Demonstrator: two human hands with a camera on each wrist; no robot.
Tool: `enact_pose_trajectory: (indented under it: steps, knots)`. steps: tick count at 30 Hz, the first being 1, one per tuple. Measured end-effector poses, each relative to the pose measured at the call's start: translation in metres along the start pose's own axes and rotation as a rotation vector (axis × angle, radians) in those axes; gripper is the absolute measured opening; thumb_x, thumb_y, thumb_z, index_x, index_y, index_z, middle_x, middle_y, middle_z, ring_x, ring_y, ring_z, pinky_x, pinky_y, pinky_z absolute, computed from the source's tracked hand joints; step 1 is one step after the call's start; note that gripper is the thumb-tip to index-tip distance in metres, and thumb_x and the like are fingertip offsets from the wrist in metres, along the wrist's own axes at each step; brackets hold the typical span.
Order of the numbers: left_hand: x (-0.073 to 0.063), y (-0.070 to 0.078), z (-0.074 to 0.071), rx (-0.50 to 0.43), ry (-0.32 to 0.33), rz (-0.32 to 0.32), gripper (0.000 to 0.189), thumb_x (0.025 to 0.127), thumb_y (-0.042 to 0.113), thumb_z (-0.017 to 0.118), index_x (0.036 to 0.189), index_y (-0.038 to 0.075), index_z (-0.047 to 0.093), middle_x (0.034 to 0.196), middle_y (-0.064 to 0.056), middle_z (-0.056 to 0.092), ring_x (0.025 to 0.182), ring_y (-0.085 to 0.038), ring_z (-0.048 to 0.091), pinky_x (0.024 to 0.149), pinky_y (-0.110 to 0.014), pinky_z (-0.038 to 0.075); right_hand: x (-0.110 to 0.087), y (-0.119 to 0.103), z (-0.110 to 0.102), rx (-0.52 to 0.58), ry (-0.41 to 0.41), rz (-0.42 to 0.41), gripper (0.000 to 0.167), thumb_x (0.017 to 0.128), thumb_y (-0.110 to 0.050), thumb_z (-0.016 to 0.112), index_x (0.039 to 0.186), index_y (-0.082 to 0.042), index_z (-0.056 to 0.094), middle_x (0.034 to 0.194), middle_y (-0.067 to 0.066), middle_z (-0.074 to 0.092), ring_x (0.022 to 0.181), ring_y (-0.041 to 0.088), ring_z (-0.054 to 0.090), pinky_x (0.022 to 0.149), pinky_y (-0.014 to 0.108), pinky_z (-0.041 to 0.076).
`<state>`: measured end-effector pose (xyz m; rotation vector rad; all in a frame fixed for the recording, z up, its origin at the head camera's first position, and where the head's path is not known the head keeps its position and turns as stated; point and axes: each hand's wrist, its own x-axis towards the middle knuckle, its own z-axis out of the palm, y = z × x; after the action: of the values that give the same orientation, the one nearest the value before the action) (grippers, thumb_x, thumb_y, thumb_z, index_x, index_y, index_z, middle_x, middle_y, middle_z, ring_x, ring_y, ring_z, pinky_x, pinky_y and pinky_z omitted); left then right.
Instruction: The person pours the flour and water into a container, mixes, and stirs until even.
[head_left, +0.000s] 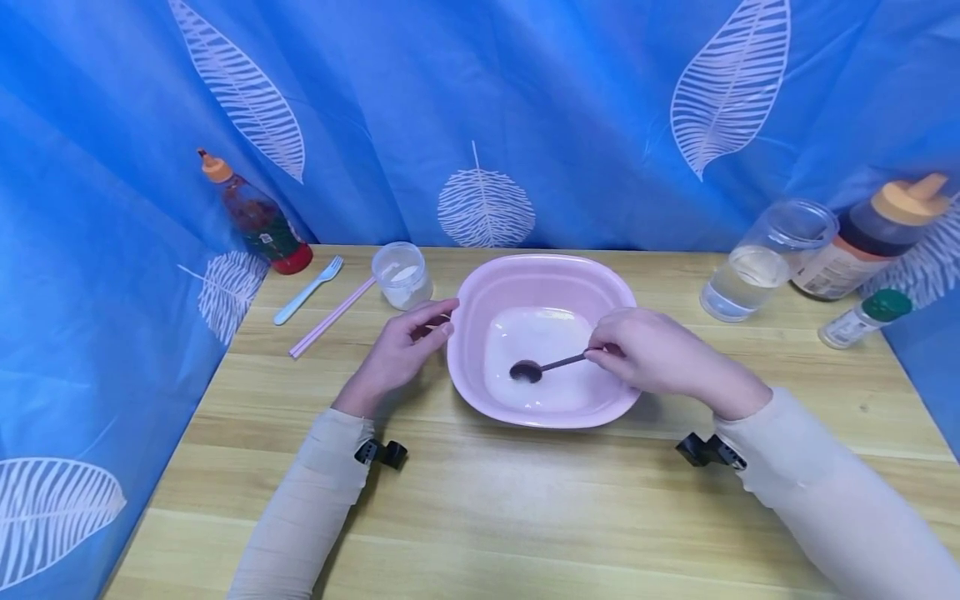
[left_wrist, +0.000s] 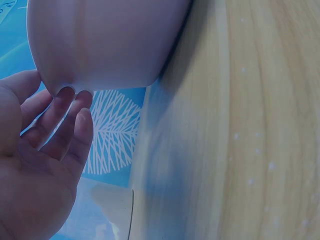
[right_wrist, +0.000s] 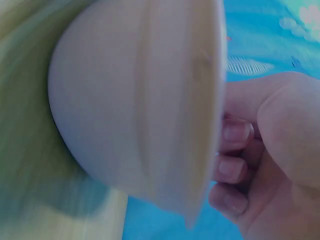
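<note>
A pink basin (head_left: pixel 543 265) with whitish contents at its bottom stands on the table. My right hand (head_left: pixel 648 350) reaches over its right side and grips the handle of a dark spoon (head_left: pixel 527 372), whose bowl is low inside the basin. From the right wrist view, the fingers (right_wrist: pixel 232 169) curl behind the rim, and the basin's wall hides the spoon. At the basin's left side, my left hand (head_left: pixel 405 346) has its fingertips right at the rim. In the left wrist view its fingers (left_wrist: pixel 82 125) are extended loosely against the basin's outer wall.
Left of the basin are a clear cup (head_left: pixel 402 277) with white stuff, pink chopsticks (head_left: pixel 332 318), a light-blue fork (head_left: pixel 308 290) and a red sauce bottle (head_left: pixel 258 218). At right stand a jar of clear liquid (head_left: pixel 738 287), a dark sauce bottle (head_left: pixel 851 250) and a green-capped shaker (head_left: pixel 862 319).
</note>
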<state>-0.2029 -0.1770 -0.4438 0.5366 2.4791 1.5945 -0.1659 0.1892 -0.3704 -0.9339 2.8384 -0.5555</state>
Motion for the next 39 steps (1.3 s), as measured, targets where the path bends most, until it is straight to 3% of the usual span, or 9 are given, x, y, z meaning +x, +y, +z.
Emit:
enact_pose_trajectory:
  steps: [4,9,12,15,20,26,30,34,39]
  knots:
    - [0.000,0.000,0.000,0.002,0.000,-0.002,0.043,0.110,0.021,0.063,0.152,0.014,0.063,0.148,-0.011,0.065,0.131,-0.032,0.065,0.110,-0.051,0.054,0.001,0.008,-0.002,-0.044,0.053,0.072,0.008,0.099,-0.015,0.077,0.097,-0.011,0.082,0.083,-0.002,0.073,0.075,0.014,0.060,0.073,0.038,0.053]
    - [0.000,0.001,0.002,0.000,-0.005,-0.002,0.043,0.110,0.020,0.063,0.152,0.014,0.063,0.148,-0.011,0.065,0.129,-0.031,0.065,0.107,-0.049,0.055,0.014,0.008,0.011,-0.067,0.120,0.132,0.012,0.100,-0.015,0.074,0.098,-0.007,0.082,0.085,0.004,0.077,0.078,0.022,0.064,0.077,0.046,0.055]
    - [0.000,0.002,0.002,-0.004,-0.010,0.000,0.043,0.110,0.020,0.063,0.153,0.013,0.062,0.148,-0.011,0.065,0.129,-0.031,0.065,0.106,-0.048,0.055,0.022,0.001,0.020,-0.040,0.119,0.088,0.012,0.101,-0.014,0.073,0.098,-0.007,0.082,0.087,0.005,0.079,0.082,0.023,0.068,0.081,0.048,0.058]
    - [0.000,0.001,0.002,-0.006,-0.008,0.002,0.043,0.110,0.019,0.062,0.153,0.013,0.062,0.148,-0.012,0.065,0.129,-0.032,0.065,0.107,-0.049,0.055,0.024,-0.005,0.024,-0.017,0.081,-0.009,0.010,0.101,-0.013,0.074,0.096,-0.009,0.082,0.086,0.001,0.077,0.082,0.019,0.068,0.081,0.045,0.059]
    - [0.001,0.000,0.002,-0.002,-0.008,0.009,0.044,0.110,0.020,0.062,0.153,0.013,0.061,0.150,-0.011,0.064,0.131,-0.031,0.066,0.108,-0.049,0.055,0.011,-0.008,0.013,0.015,-0.029,-0.085,0.011,0.099,-0.014,0.077,0.089,-0.014,0.080,0.079,-0.008,0.068,0.074,0.007,0.056,0.073,0.034,0.053]
    - [0.001,-0.001,0.000,-0.005,0.009,0.036,0.043,0.110,0.017,0.063,0.152,0.010,0.062,0.148,-0.013,0.065,0.129,-0.031,0.067,0.105,-0.040,0.056,0.001,-0.003,-0.001,0.038,-0.071,-0.009,0.012,0.099,-0.015,0.078,0.087,-0.018,0.079,0.078,-0.009,0.064,0.069,0.006,0.051,0.067,0.029,0.046]
    - [0.001,-0.001,0.000,-0.008,0.012,0.044,0.043,0.110,0.016,0.063,0.152,0.009,0.062,0.148,-0.014,0.065,0.128,-0.032,0.067,0.105,-0.036,0.056,0.008,-0.002,0.007,0.018,-0.015,0.037,0.011,0.101,-0.018,0.076,0.091,-0.015,0.080,0.079,-0.007,0.069,0.068,0.008,0.054,0.068,0.031,0.048]
    - [0.001,-0.002,0.000,-0.012,0.006,0.036,0.043,0.110,0.018,0.064,0.152,0.010,0.063,0.148,-0.013,0.065,0.128,-0.032,0.067,0.106,-0.042,0.055,0.015,0.001,0.013,-0.050,0.066,0.082,0.011,0.101,-0.016,0.074,0.094,-0.009,0.080,0.082,0.000,0.073,0.071,0.015,0.058,0.069,0.039,0.053]
    - [0.002,-0.003,0.000,-0.008,0.004,0.028,0.043,0.110,0.019,0.064,0.152,0.011,0.063,0.148,-0.012,0.065,0.128,-0.032,0.067,0.105,-0.041,0.056,0.007,0.012,0.002,-0.146,0.107,0.155,0.012,0.100,-0.013,0.072,0.091,-0.008,0.078,0.082,0.006,0.070,0.076,0.024,0.061,0.068,0.046,0.054]
